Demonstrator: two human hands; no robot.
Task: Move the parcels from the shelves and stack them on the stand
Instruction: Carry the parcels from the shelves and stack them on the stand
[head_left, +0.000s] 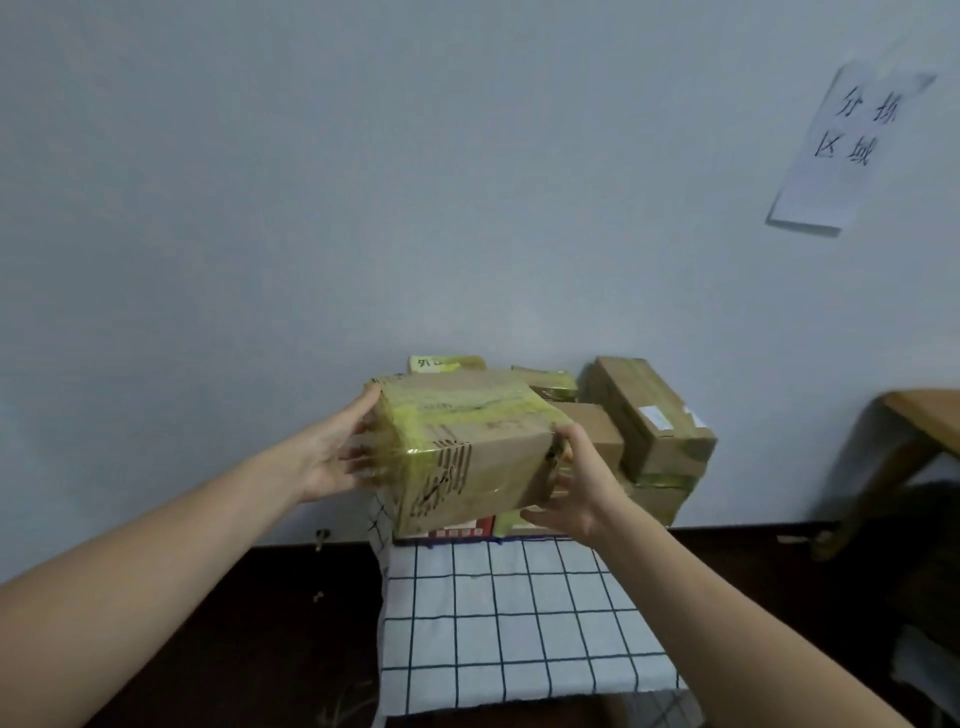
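Head view: your left hand (332, 454) presses straight fingers on the nine o'clock end of the taped parcel (467, 441), your right hand (574, 486) curls round its four o'clock corner, holding it over the checked stand (519, 618), other parcels (649, 415) at three o'clock.

The stand (467, 597) was covered by a white cloth (571, 649) with a dark blue grid, and it stood on the dark floor (234, 623) against the pale wall (363, 208). A cluster of taped cardboard parcels (592, 426) occupied the rear portion of the stand, close to the wall. A red-and-white printed box (462, 531) and a yellow-taped parcel (511, 522) lay directly on the cloth at the front of the cluster, while a brown carton (657, 501) at the right carried a larger tilted carton (649, 410).
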